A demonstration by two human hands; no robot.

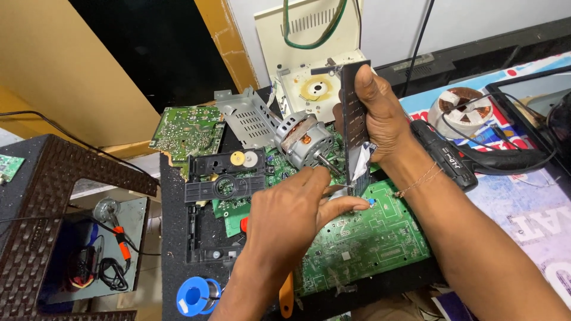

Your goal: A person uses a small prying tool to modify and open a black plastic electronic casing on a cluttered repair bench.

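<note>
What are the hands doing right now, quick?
Left hand: closed, pinching a small thin tool at the green circuit board.
Right hand: closed, holding a dark upright panel.
</note>
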